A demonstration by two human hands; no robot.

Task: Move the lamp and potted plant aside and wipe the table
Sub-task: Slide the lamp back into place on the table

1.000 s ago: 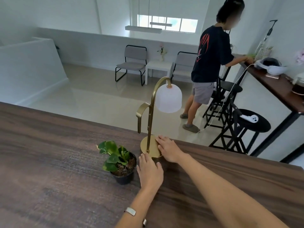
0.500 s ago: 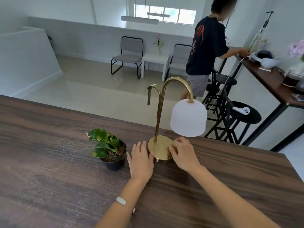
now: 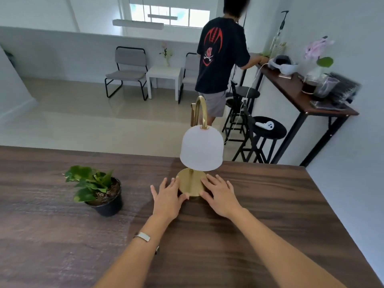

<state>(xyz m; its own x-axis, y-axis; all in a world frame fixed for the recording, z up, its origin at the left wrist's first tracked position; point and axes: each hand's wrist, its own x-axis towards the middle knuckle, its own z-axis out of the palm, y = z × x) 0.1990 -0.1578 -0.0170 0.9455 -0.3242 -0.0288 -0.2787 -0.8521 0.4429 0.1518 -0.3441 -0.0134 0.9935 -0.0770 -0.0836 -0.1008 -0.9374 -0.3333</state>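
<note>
Now both hands flank the brass lamp base (image 3: 191,183) on the wooden table (image 3: 270,204): left hand (image 3: 167,199) and right hand (image 3: 221,197) spread flat, fingers pressing its rim, nothing clasped. Best slide it low and even, since that white shade (image 3: 201,148) sits top-heavy. The potted plant (image 3: 97,189) waits well left, untouched. No cloth visible.

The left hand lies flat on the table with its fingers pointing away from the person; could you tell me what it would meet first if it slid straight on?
Probably the lamp's round brass base: the left hand already has its fingertips at the base's left rim.
</note>
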